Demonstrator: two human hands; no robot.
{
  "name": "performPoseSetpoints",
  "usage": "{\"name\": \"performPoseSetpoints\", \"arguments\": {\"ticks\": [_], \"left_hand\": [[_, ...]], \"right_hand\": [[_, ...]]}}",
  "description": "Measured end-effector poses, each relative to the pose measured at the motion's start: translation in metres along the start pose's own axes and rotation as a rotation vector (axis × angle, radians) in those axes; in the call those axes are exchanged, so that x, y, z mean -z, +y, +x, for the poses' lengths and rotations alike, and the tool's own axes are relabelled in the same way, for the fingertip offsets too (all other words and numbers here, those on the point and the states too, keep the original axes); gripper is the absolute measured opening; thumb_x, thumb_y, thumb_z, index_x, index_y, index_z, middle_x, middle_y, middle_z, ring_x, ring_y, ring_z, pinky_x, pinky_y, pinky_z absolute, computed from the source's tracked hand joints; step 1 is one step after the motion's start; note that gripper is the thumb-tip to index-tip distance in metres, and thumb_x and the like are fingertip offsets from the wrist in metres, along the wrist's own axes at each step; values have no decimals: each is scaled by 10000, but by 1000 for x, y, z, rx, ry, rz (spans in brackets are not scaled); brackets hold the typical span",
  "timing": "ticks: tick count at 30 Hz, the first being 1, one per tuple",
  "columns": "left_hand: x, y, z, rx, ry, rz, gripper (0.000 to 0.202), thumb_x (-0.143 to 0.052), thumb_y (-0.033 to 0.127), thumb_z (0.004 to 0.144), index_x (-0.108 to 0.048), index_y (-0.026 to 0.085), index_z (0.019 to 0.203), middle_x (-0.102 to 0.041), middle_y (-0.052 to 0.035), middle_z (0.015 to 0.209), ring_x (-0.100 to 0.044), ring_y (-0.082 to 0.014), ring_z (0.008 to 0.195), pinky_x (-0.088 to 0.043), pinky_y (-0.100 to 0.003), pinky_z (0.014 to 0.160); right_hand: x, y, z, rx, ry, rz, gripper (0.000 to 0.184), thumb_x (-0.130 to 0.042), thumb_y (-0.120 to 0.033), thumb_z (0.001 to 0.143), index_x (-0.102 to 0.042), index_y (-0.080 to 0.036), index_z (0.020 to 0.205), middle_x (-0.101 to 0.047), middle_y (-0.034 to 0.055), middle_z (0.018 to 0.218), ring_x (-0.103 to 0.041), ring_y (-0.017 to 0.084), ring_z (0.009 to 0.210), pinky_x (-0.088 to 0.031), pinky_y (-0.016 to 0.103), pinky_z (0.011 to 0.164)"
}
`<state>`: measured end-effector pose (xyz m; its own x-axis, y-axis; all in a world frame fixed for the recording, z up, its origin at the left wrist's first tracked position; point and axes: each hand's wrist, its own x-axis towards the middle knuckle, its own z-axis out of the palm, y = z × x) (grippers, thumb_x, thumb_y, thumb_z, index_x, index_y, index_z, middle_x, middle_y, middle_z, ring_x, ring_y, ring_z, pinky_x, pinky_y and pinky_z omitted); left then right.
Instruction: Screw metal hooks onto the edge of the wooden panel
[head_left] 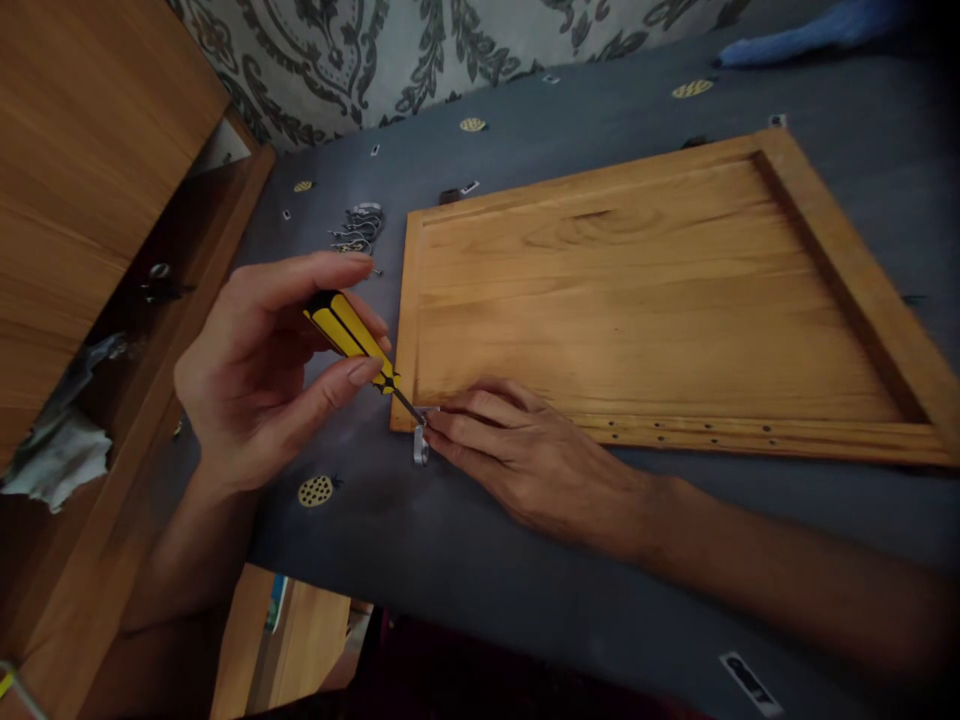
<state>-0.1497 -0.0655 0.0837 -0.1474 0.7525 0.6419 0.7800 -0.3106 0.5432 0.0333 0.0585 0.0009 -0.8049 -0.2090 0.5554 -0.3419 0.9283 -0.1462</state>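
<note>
A wooden cabinet door panel [645, 300] lies flat on a grey cloth-covered surface [465, 540]. My left hand [262, 380] is closed around a yellow and black screwdriver [349, 335], whose tip points at the panel's near left corner. There my right hand [517, 445] pinches a small metal bracket [421, 445] against the panel's edge. A row of small holes [697, 428] runs along the panel's near rail.
A pile of small metal hardware [358, 228] lies on the cloth beyond the left hand. A wooden shelf unit [90, 200] stands at the left with a crumpled grey rag [60, 440]. Patterned fabric [420, 50] lies at the back, and a blue object [795, 40] lies far right.
</note>
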Motion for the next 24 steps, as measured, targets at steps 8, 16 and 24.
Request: {"name": "performPoseSetpoints", "arguments": {"ticks": [8, 16, 24], "left_hand": [[1, -7, -1, -97, 38, 95, 532, -790, 214, 766, -614, 317, 1258, -645, -33, 1138, -663, -192, 954, -633, -273, 648], [-1, -5, -1, -20, -36, 22, 542, -760, 180, 794, -579, 324, 1284, -619, -34, 1167, -690, -154, 842, -636, -286, 675], [-2, -9, 3, -54, -69, 68, 444, -717, 254, 841, -554, 244, 1254, -622, -26, 1153, -654, -134, 919, -593, -236, 642]], "right_hand": [[1, 0, 0, 5, 1, 14, 283, -410, -106, 999, -656, -51, 1129, -701, 95, 1064, -573, 223, 1012, -452, 388, 919], [0, 0, 0, 3, 32, 3, 293, -400, -101, 997, -672, -58, 1097, -710, 89, 1054, -583, 222, 1021, -458, 381, 922], [5, -1, -3, -19, -57, 51, 307, -428, -87, 971, -639, -66, 1193, -698, 114, 1150, -564, 241, 1088, -457, 417, 949]]}}
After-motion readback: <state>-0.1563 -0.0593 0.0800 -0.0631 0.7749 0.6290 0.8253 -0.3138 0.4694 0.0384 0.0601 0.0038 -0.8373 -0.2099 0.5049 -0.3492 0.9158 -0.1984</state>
